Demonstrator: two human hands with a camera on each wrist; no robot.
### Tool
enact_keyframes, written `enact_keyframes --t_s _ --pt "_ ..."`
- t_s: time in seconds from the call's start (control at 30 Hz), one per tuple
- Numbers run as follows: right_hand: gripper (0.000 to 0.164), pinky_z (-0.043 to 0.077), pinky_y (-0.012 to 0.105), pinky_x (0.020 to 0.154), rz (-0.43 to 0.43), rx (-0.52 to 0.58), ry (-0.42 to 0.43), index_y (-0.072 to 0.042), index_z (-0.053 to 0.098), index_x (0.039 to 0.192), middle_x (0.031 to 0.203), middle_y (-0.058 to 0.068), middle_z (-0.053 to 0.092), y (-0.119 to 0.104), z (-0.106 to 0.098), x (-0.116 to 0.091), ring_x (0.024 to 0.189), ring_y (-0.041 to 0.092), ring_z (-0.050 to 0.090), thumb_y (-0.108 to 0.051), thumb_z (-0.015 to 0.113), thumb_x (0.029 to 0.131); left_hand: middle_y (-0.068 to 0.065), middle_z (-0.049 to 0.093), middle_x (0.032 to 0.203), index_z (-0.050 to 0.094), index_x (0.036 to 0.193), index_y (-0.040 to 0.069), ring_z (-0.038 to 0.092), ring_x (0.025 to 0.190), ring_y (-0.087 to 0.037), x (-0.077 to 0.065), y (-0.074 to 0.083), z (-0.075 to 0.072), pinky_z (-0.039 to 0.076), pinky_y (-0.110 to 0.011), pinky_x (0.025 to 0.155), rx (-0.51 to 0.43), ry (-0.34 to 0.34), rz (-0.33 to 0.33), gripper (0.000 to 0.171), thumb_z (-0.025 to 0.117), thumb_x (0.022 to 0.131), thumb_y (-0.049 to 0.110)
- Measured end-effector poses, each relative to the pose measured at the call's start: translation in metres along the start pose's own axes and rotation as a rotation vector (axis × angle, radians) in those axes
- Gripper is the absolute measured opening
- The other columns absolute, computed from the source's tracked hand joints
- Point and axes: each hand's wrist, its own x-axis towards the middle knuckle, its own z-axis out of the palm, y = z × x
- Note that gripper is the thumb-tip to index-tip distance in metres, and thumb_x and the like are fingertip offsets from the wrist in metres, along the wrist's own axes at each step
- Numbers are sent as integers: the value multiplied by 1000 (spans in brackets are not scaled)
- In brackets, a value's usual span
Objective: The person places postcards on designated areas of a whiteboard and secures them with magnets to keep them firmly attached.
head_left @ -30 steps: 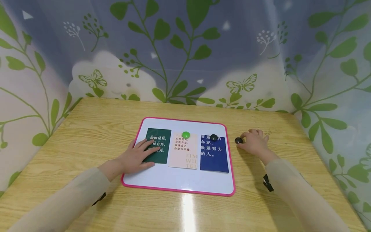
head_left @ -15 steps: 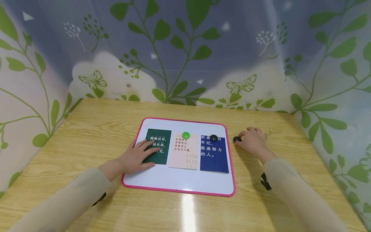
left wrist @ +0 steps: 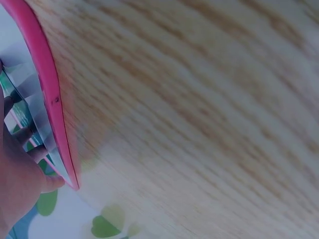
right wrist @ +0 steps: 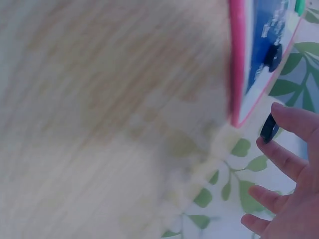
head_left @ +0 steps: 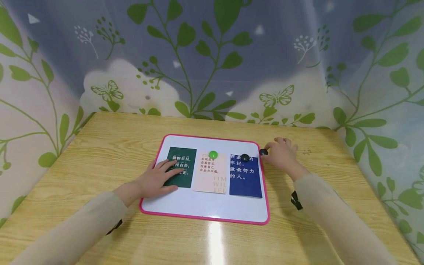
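My right hand [head_left: 281,154] pinches a round black magnet [head_left: 263,152] between thumb and index finger, at the upper right edge of a pink-rimmed whiteboard [head_left: 205,208]. The right wrist view shows the same magnet [right wrist: 269,128] at the fingertips, with the other fingers spread. My left hand [head_left: 152,180] lies with fingers straight on the board's left side, over part of a dark green card [head_left: 182,178]. Beside that card lie a pale pink card [head_left: 207,180] under a green magnet [head_left: 213,154] and a blue card [head_left: 246,186] under another black magnet [head_left: 244,158].
The board lies on a wood-grain table [head_left: 109,147]. A curtain [head_left: 212,66] printed with leaves and butterflies rises behind the table and along both sides. A bright reflection falls on the wood in front of the board.
My right hand has moved left and slightly away from me with the black magnet, from the bare wood to the board's right edge. The left hand has stayed put.
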Motion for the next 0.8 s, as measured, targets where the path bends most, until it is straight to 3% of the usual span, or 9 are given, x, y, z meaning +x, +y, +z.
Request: enact_keyframes --t_s 0.33,0.8 --pt "40 9 71 102 -41 -30 -17 -9 62 117 147 25 29 -33 -7 10 135 49 15 -35 64 86 -13 31 151 41 142 25 28 137 -38 -1 0 -3 17 -68 106 2 -6 -2 60 54 89 51" --pt "38 9 70 104 -123 2 -24 -15 64 115 150 20 28 -95 -8 19 138 45 15 -37 66 85 -13 31 151 40 142 25 28 137 -39 -1 2 -4 15 -68 107 5 -27 -3 60 53 89 51"
